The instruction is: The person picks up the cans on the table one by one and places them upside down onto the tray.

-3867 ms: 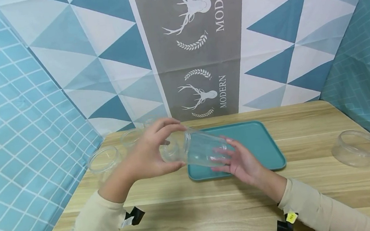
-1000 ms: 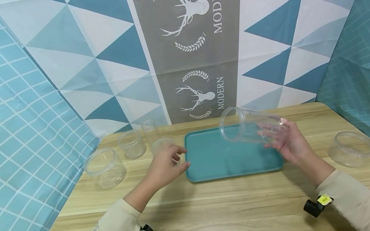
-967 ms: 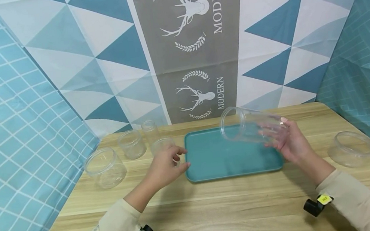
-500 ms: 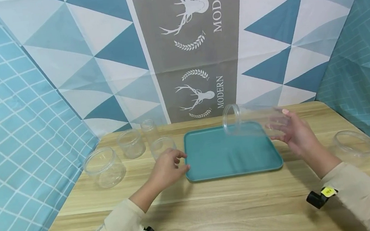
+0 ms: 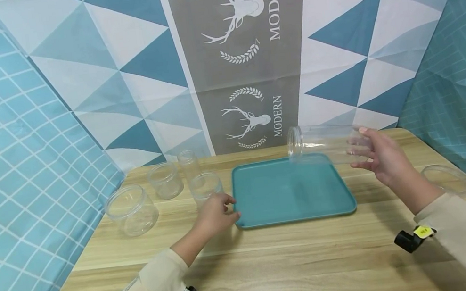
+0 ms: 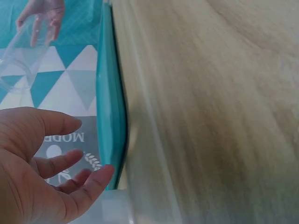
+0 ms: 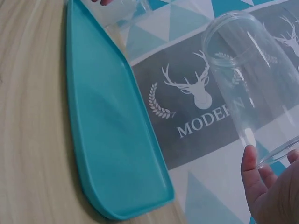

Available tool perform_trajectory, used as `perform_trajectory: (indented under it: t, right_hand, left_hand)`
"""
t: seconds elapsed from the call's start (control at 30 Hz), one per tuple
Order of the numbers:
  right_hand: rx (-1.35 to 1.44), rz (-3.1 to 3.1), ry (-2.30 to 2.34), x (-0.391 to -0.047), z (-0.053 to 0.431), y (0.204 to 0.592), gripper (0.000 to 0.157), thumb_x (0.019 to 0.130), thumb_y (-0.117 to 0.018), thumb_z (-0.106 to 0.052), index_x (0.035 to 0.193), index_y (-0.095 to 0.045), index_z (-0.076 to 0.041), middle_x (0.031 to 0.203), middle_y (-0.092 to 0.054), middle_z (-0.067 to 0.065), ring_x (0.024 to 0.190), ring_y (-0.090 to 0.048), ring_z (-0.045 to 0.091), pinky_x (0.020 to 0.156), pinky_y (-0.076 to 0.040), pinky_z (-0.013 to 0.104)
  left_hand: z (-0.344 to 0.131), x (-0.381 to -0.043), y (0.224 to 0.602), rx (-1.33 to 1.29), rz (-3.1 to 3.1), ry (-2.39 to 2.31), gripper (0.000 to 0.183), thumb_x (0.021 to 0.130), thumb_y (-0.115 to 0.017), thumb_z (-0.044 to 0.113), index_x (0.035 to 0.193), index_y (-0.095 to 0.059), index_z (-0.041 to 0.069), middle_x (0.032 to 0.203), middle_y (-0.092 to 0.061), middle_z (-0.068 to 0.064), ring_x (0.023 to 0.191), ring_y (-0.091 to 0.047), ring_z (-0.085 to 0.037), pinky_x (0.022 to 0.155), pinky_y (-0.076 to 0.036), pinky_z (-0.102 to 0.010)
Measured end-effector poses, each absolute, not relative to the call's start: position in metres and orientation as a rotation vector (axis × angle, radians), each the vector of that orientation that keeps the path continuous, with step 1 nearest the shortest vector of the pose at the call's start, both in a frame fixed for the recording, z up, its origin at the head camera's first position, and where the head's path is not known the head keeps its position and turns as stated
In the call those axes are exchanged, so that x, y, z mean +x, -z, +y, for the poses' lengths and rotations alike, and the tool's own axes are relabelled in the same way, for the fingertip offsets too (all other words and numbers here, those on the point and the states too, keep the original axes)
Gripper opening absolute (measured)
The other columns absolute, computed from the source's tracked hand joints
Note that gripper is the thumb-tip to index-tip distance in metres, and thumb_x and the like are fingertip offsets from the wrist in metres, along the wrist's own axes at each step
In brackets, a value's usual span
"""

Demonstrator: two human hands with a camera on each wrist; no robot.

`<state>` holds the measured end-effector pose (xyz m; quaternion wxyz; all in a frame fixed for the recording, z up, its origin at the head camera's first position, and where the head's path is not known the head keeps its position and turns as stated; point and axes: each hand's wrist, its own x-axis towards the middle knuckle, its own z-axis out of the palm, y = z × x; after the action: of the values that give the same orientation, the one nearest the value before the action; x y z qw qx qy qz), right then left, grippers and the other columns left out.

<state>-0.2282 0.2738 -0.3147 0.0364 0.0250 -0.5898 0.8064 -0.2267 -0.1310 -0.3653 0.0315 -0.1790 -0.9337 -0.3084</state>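
Altogether, six clear jars are around one teal tray and two hands. One of them, the tall jar, is in the right hand; it lies sideways in the air above the back right part of the tray, with the mouth to the left. The grip there is curled at the bottom end of the jar, thumb on one side and fingers on the other. The left hand is at the left edge of the tray, and its grip is loosely spread, the thumb and four fingers apart; whether a fingertip touches the edge, I cannot tell. Four jars stand at the left of the table: one wide jar, one short jar, one thin jar, and one near jar just behind the left hand. The sixth, one low jar, is at the far right and shows only faintly. On the wall behind, two white deer heads are printed
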Motion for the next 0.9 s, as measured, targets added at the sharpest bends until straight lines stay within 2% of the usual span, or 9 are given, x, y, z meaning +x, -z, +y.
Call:
perform_trajectory:
  t: [0.17, 0.27, 0.47, 0.53, 0.7, 0.8, 0.9]
  right_hand:
    - [0.038, -1.842, -2.427, -0.232, 0.281, 0.309, 0.029, 0.098, -0.059, -0.032, 0.125, -0.055, -0.023, 0.097, -0.070, -0.008, 0.085, -0.067, 0.011, 0.061, -0.058, 0.032]
    - [0.048, -1.873, -2.364, -0.234, 0.285, 0.305, 0.020, 0.098, -0.058, -0.031, 0.117, -0.058, -0.025, 0.100, -0.067, -0.009, 0.084, -0.065, 0.009, 0.059, -0.058, 0.031]
    - [-0.011, -1.936, -2.209, -0.238, 0.290, 0.297, 0.012, 0.095, -0.063, -0.032, 0.106, -0.067, -0.028, 0.108, -0.053, -0.003, 0.087, -0.059, 0.008, 0.056, -0.057, 0.029]
    - [-0.048, -2.020, -2.094, -0.240, 0.291, 0.294, 0.019, 0.094, -0.063, -0.036, 0.111, -0.066, -0.028, 0.110, -0.051, -0.003, 0.088, -0.058, 0.006, 0.056, -0.057, 0.028]
    - [-0.144, -2.206, -1.804, -0.246, 0.293, 0.289, 0.054, 0.094, -0.060, -0.043, 0.141, -0.053, -0.018, 0.118, -0.049, -0.001, 0.092, -0.056, 0.008, 0.057, -0.057, 0.025]
    - [-0.176, -2.291, -1.698, -0.249, 0.293, 0.287, 0.064, 0.094, -0.056, -0.047, 0.148, -0.044, -0.014, 0.136, -0.044, 0.010, 0.111, -0.053, 0.022, 0.059, -0.056, 0.024]
    - [-0.168, -2.364, -1.611, -0.250, 0.293, 0.285, 0.068, 0.094, -0.054, -0.050, 0.150, -0.040, -0.014, 0.149, -0.035, 0.017, 0.129, -0.041, 0.035, 0.060, -0.055, 0.024]
  left_hand:
    - [-0.129, -0.227, 0.368, -0.509, -2.920, 0.997, 0.037, 0.081, -0.077, 0.011, 0.112, -0.065, -0.005, 0.113, -0.064, -0.018, 0.096, -0.065, -0.031, 0.082, -0.054, -0.043]
    - [-0.128, -0.227, 0.368, -0.501, -2.936, 1.017, 0.041, 0.081, -0.077, 0.011, 0.116, -0.062, -0.007, 0.114, -0.064, -0.022, 0.097, -0.065, -0.033, 0.083, -0.055, -0.044]
    - [-0.127, -0.226, 0.371, -0.450, -3.019, 1.020, 0.047, 0.083, -0.076, 0.014, 0.121, -0.059, -0.009, 0.111, -0.065, -0.022, 0.101, -0.064, -0.033, 0.084, -0.054, -0.043]
    - [-0.126, -0.226, 0.373, -0.438, -3.039, 0.989, 0.048, 0.083, -0.077, 0.015, 0.121, -0.059, -0.009, 0.109, -0.065, -0.020, 0.101, -0.063, -0.031, 0.084, -0.054, -0.042]
    - [-0.123, -0.226, 0.375, -0.443, -3.033, 0.909, 0.052, 0.082, -0.078, 0.016, 0.122, -0.058, -0.011, 0.106, -0.066, -0.019, 0.100, -0.063, -0.030, 0.086, -0.052, -0.044]
    - [-0.121, -0.227, 0.375, -0.455, -3.025, 0.874, 0.055, 0.081, -0.078, 0.016, 0.123, -0.057, -0.012, 0.112, -0.065, -0.023, 0.106, -0.061, -0.033, 0.092, -0.050, -0.045]
    - [-0.119, -0.228, 0.376, -0.463, -3.021, 0.835, 0.057, 0.079, -0.079, 0.015, 0.123, -0.056, -0.013, 0.117, -0.063, -0.025, 0.111, -0.059, -0.036, 0.095, -0.048, -0.047]
